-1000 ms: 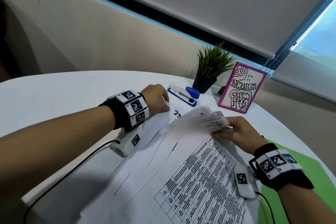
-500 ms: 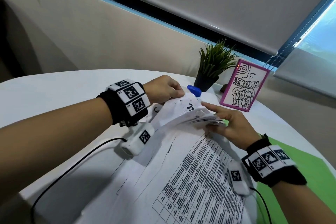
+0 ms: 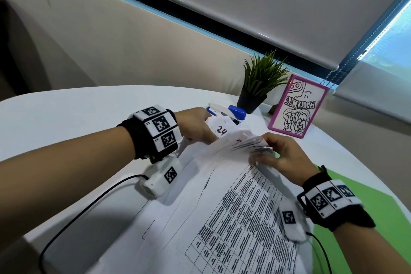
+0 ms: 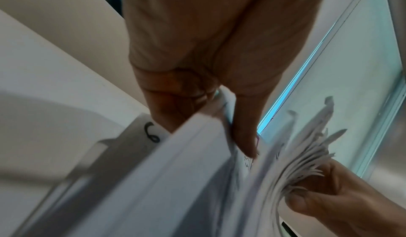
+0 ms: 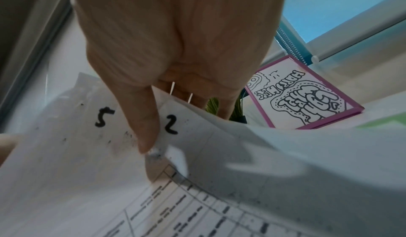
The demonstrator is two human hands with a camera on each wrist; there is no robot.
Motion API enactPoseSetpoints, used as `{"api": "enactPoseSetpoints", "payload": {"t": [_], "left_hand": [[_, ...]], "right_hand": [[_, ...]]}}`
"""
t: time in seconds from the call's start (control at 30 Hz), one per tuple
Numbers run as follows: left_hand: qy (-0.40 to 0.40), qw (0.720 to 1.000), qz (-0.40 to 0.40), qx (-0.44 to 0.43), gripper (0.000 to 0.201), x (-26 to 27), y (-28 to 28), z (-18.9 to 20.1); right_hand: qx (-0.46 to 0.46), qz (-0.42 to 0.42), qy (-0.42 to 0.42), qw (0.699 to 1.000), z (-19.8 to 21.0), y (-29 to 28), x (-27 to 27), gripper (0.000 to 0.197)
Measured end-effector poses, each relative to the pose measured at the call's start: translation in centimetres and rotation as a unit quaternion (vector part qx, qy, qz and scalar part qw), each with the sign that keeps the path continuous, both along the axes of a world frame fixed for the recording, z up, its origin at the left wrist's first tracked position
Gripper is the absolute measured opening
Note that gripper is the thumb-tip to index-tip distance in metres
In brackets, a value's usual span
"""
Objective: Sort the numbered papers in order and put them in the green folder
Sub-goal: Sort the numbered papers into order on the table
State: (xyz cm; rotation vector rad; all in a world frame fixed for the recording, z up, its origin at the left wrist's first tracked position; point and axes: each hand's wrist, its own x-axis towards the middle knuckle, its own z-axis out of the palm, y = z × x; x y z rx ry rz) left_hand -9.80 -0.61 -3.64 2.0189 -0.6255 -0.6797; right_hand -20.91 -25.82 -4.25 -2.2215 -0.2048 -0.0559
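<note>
Papers (image 3: 222, 196) lie mid-bench, far corners lifted: left hand (image 3: 195, 125) has its grip clamped on sheet 24's corner, right hand (image 3: 282, 158) pinches the fanned corners, so I'd leaf slowly, reading each number, folder (image 3: 382, 218) waiting right.

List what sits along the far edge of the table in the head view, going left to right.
Blue and white stapler → small green potted plant in a dark pot → pink-framed card with black doodle lettering.
</note>
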Motion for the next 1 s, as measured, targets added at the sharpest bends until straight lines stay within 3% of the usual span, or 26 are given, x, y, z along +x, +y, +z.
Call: {"api": "enactPoseSetpoints", "payload": {"t": [0.07, 0.17, 0.33, 0.43, 0.5, 0.63, 0.8, 0.9, 1.0], "left_hand": [[-0.017, 0.999, 0.025, 0.021, 0.018, 0.2, -0.1, 0.1], [0.008, 0.998, 0.062, 0.027, 0.026, 0.5, -0.3, 0.3], [0.057, 0.994, 0.091, 0.015, 0.012, 0.7, 0.0, 0.1], [0.046, 0.995, 0.083, 0.036, 0.023, 1.0, 0.6, 0.0], [0.069, 0.994, 0.084, 0.007, 0.024, 1.0, 0.9, 0.1], [0.163, 0.976, 0.128, -0.066, 0.025, 0.7, 0.8, 0.5], [0.257, 0.949, 0.158, -0.095, 0.018, 1.1, 0.8, 0.8], [0.272, 0.948, 0.152, -0.071, 0.02, 0.6, 0.9, 0.9], [0.227, 0.962, 0.14, -0.056, 0.033, 0.5, 0.9, 0.9]], "right_hand": [[0.052, -0.005, 0.005, 0.999, 0.0, 0.0, -0.2, 0.043], [0.048, -0.004, 0.003, 0.999, -0.2, -0.2, -0.1, 0.059], [-0.022, 0.003, 0.014, 1.0, -0.5, -0.7, 0.3, 0.038], [-0.064, 0.009, -0.016, 0.998, -0.4, -0.2, 0.2, 0.02], [-0.103, 0.017, -0.045, 0.994, -0.2, 0.2, 0.2, 0.011], [-0.12, 0.016, -0.06, 0.991, 0.2, 0.2, 0.2, 0.023], [-0.081, 0.013, -0.059, 0.995, -0.1, 0.1, -0.2, 0.015], [-0.069, 0.009, -0.052, 0.996, -0.1, 0.0, -0.4, 0.014], [-0.067, 0.011, -0.049, 0.996, -0.1, -0.1, -0.5, 0.014]]}}
